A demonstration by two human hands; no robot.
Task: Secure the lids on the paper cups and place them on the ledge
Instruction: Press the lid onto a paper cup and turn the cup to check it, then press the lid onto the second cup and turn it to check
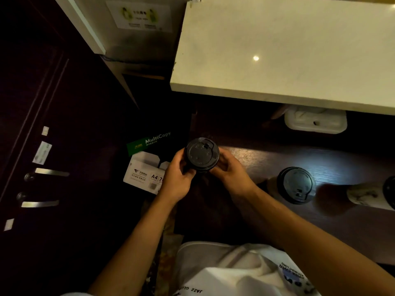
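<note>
A: Two hands, one cup. The left hand [178, 174] and the right hand [229, 169] wrap opposite sides of the paper cup [198, 170], fingers curled just under the rim of its black lid [202, 155]. Both are grasping it, neither is loose.

B: Where does it sit relative to everything else?

A: It is held upright in front of the body, at the left end of the dark wooden counter [320, 159]; I cannot tell whether its base rests on the wood. We look straight down on the lid, so the cup's long axis runs vertically, towards the camera.

B: And the ledge?

A: The pale stone ledge [277, 60] lies ahead of the hands and higher, its front edge overhanging the counter. So the coming move, I judge, is up and forward, cup kept vertical.

B: Which hand is nearer?

A: The right, slightly; the ledge spreads out to that side. The lid looks seated, though a last press may be needed.

B: Others waiting?

A: A second lidded cup [296, 185] stands to the right on the counter, well apart, and another [363, 194] leans or lies beyond it, near the frame edge.
</note>
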